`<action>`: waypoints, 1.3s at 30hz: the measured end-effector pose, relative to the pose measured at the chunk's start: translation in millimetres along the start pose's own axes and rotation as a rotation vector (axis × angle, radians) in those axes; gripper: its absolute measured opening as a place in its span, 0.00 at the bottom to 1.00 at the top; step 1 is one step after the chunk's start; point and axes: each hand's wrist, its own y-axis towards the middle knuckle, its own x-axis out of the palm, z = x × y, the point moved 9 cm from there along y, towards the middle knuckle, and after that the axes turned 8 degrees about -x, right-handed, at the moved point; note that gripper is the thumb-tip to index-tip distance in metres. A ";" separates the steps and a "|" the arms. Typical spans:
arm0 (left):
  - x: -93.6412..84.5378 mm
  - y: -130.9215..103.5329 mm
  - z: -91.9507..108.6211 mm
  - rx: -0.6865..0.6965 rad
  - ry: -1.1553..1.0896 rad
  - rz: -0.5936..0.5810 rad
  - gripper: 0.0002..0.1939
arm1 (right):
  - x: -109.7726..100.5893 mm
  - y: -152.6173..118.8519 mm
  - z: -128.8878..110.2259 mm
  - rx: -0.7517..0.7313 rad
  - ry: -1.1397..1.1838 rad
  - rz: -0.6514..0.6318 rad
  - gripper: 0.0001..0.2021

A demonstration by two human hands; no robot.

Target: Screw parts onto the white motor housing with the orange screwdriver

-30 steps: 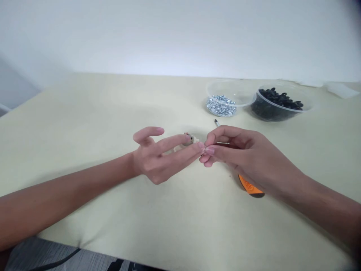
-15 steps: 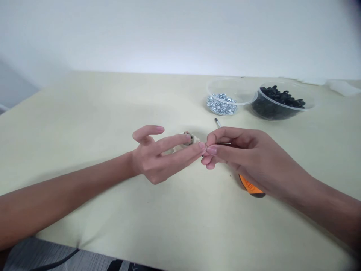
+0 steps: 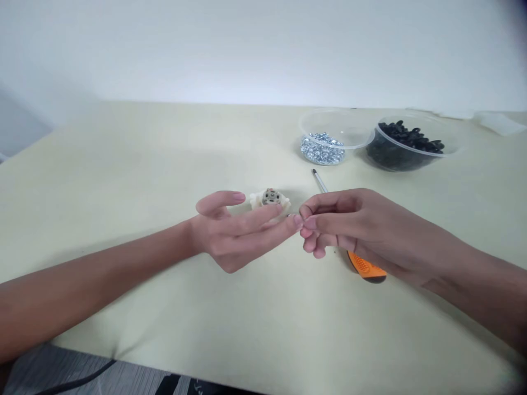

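My left hand [image 3: 241, 230] reaches in from the left, two long fingers pointing right and another digit raised apart. Its foremost fingertips meet those of my right hand [image 3: 349, 219], whose thumb and index finger are pinched together. A small silvery piece [image 3: 290, 215] peeks out by the left fingertips; its shape is mostly hidden. What lies inside the right pinch cannot be made out. Just behind the left fingers, a round metal motor-like part [image 3: 271, 196] sits in a cream plastic holder [image 3: 256, 201] on the table.
A screwdriver lies partly beneath my right hand, its shaft [image 3: 319, 180] beyond and its orange handle [image 3: 366, 267] nearer me. Farther back stand a clear bowl of small silvery pieces [image 3: 323, 149] and another of black pieces [image 3: 407, 145]. White scraps [image 3: 499, 123] lie at the back right.
The left fingers have dropped slightly, uncovering more of the round metal part. The fingertips of both hands remain together, and the silvery piece now shows. The view has shifted a little.
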 end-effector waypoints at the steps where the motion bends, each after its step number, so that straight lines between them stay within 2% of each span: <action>1: -1.7 0.4 3.4 0.034 -0.009 0.008 0.18 | 0.2 0.0 1.0 0.013 0.006 0.000 0.10; 3: -4.4 1.3 8.4 0.081 -0.018 0.019 0.19 | 0.8 -0.2 2.5 0.033 0.020 0.000 0.09; 8: 0.0 -0.3 9.7 0.086 0.038 -0.034 0.21 | 3.7 -1.3 4.0 0.070 0.038 -0.014 0.09; 17: -4.8 1.9 15.5 0.154 0.045 0.038 0.21 | 4.2 -1.0 2.3 0.035 0.033 -0.004 0.09; 23: -4.1 7.0 7.8 0.061 -0.013 0.005 0.22 | 3.6 -0.4 1.3 0.006 0.022 0.003 0.09; 29: 9.9 6.2 2.6 0.010 0.004 -0.153 0.20 | 3.2 0.2 -1.2 -0.025 0.082 0.034 0.08; 33: 4.2 7.2 5.1 0.039 -0.005 -0.082 0.20 | 3.2 0.7 -1.6 -0.041 0.081 0.042 0.08; 39: -1.5 9.9 0.6 -0.008 -0.031 0.013 0.21 | 1.1 1.3 0.1 -0.048 0.016 0.056 0.10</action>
